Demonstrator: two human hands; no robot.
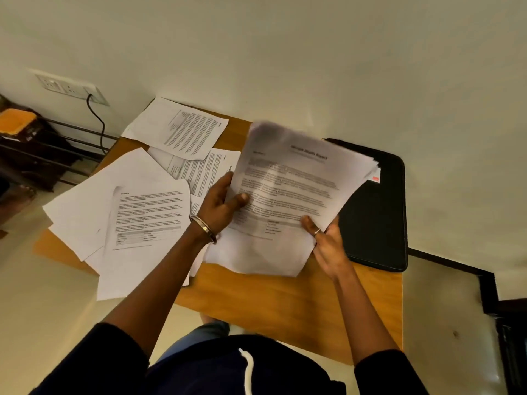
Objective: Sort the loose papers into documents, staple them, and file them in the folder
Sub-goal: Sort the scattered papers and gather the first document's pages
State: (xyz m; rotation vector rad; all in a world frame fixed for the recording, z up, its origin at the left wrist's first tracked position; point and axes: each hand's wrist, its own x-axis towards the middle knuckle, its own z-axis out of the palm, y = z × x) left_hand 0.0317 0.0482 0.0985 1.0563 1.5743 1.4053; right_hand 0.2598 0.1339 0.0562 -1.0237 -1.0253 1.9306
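Both hands hold a stack of printed papers (pixel 296 178) above the wooden table (pixel 273 303). My left hand (pixel 222 203) grips the stack's left edge, thumb on the top page. My right hand (pixel 328 240) pinches its lower right corner. The top page shows a title and paragraphs, blurred by motion. Several loose printed sheets (pixel 148 212) lie scattered over the table's left half, some hanging over its edge. A black folder (pixel 376 212) lies flat at the table's right side, partly hidden by the held stack. A small red item (pixel 376 179) peeks out behind the stack.
The table stands against a cream wall. A wall socket (pixel 71 86) with a black cable is at the left, above a dark metal rack (pixel 42 149) holding an orange-lidded box (pixel 17 121). A dark rail (pixel 456 266) runs at the right.
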